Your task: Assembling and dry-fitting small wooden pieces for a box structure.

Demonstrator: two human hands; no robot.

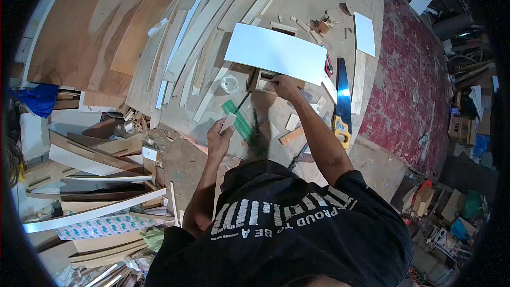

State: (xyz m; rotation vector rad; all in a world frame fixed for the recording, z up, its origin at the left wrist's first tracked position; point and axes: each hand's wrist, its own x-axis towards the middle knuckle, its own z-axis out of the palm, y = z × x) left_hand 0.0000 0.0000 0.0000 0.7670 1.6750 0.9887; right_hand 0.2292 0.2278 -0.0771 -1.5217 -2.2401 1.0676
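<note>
My left hand (218, 139) is closed round a small flat piece of pale wood (229, 123), held above the near side of the worktable. Beside it lies a long green strip (243, 125) with a thin dark tool resting across its top. My right hand (286, 87) is closed at a small open wooden box (262, 83), its fingertips at the inner edge; whatever they pinch is hidden. Over that box lies a white rectangular panel (276, 53), which covers its far part. A clear round container (230, 84) stands left of the box.
A handsaw (342, 103) with a yellow handle lies right of my right forearm. Long wooden strips (207, 26) fill the table's left side. Small offcuts (303, 25) are scattered beyond the panel, and another white board (364, 34) lies at the right. Stacked boards (101, 170) stand at lower left.
</note>
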